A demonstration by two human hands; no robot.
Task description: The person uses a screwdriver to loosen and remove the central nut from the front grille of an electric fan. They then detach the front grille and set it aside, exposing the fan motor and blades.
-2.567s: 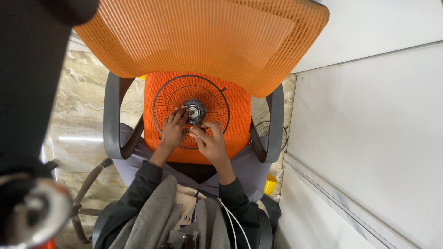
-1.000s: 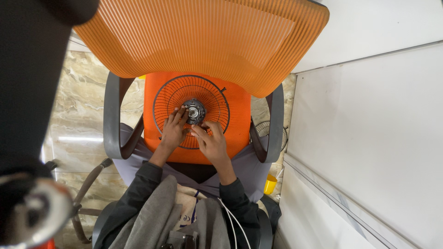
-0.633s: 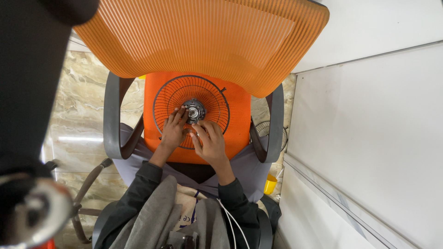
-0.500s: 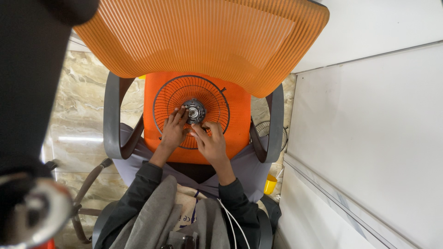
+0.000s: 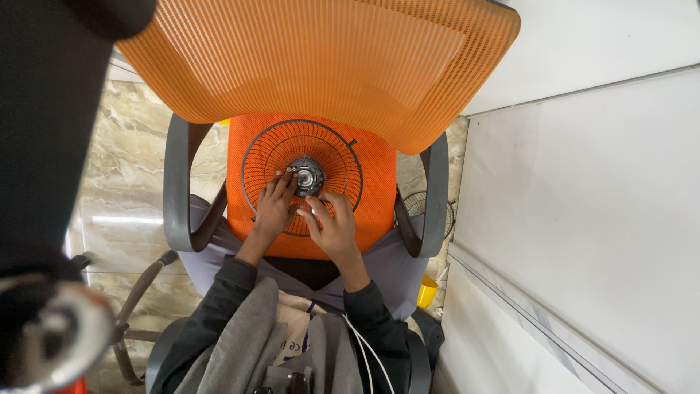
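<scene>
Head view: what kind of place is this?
Probably an office or small indoor workroom used for repair: an orange mesh office chair on a marble floor, white panels alongside, and a wire fan guard on the seat.

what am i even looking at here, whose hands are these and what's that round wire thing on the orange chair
There is no machine here. The picture comes from a camera worn on a person's head, looking straight down at their own two bare hands, so the dark sleeves at the bottom are their arms.

In front of them stands an orange mesh office chair with grey armrests. On its seat lies a round black wire fan guard, flat, with a grey metal motor hub at its centre.

The left hand rests on the guard with its fingertips against the hub's edge. The right hand lies on the wires just below the hub; whether it pinches some small part is too small to tell.

A second wire fan guard and a yellow cup sit on the floor beside the chair, by the white wall panel.
</scene>
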